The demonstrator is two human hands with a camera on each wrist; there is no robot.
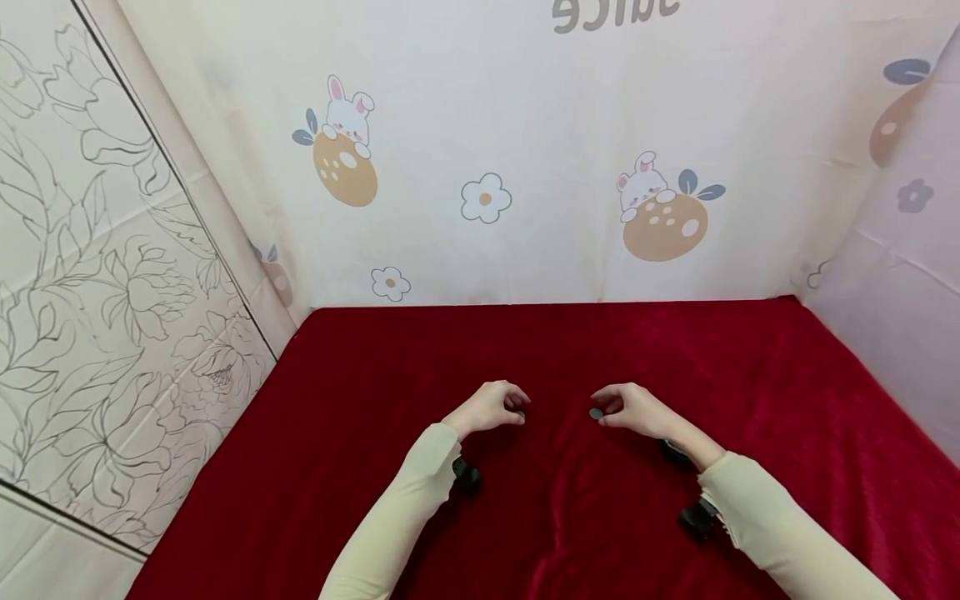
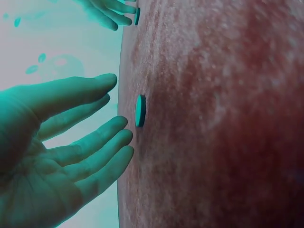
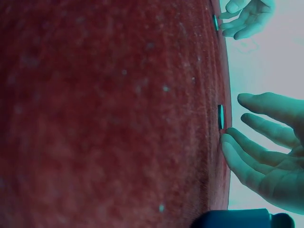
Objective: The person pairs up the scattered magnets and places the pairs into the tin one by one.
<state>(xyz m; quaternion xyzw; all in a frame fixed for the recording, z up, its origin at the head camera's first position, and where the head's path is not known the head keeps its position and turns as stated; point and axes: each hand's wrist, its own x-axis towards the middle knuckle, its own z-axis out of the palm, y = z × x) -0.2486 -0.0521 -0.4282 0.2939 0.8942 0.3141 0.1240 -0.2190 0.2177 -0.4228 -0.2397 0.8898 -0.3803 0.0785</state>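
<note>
Two small dark round discs lie flat on the red velvet cloth (image 1: 375,433). My left hand (image 1: 491,407) hovers just left of one disc (image 1: 520,414). In the left wrist view its fingers (image 2: 102,152) are spread and relaxed, a short way from that disc (image 2: 140,110), holding nothing. My right hand (image 1: 632,408) sits just right of the other disc (image 1: 596,413). In the right wrist view its fingertips (image 3: 230,142) reach the cloth beside that disc (image 3: 220,116) without gripping it. Each wrist view also shows the opposite hand (image 2: 107,12) (image 3: 249,19) in the distance.
White sheets printed with rabbits and flowers (image 1: 487,198) wall in the cloth at the back and right. A tiled wall with flower outlines (image 1: 112,292) stands at the left. Black wrist camera mounts (image 1: 465,475) (image 1: 693,517) hang under both cream sleeves.
</note>
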